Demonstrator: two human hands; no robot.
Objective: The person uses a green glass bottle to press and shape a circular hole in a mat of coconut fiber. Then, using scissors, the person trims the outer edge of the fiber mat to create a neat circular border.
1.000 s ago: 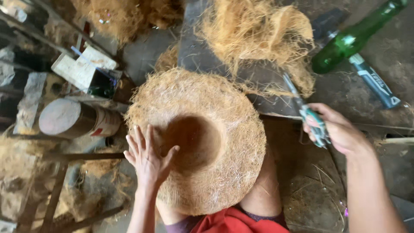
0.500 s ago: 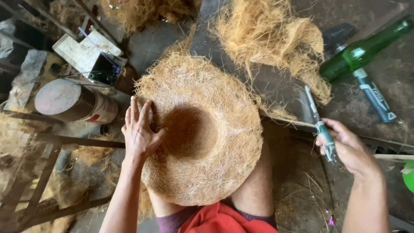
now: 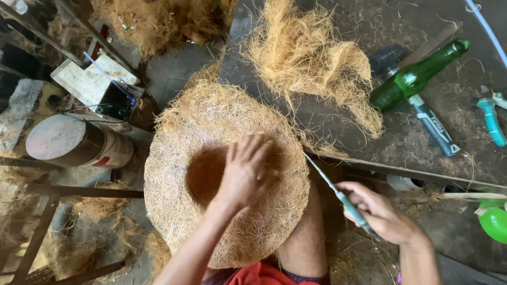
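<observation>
View from above the seated person's lap. A round, bowl-shaped coir fibre mat [image 3: 174, 174] rests on the person's knee, hollow centre facing up. The left hand [image 3: 244, 171] lies on the mat just right of the hollow, fingers spread and flat, gripping nothing. The right hand [image 3: 381, 214], fingers closed, grips a thin teal-handled tool [image 3: 338, 194] whose metal tip meets the mat's right rim. Beyond, on the dark work surface [image 3: 422, 153], a loose heap of coir fibre [image 3: 311, 58] lies near a green glass bottle [image 3: 417, 76] and a dark-handled tool [image 3: 434, 127]. A metal tin [image 3: 76, 142] stands at left
</observation>
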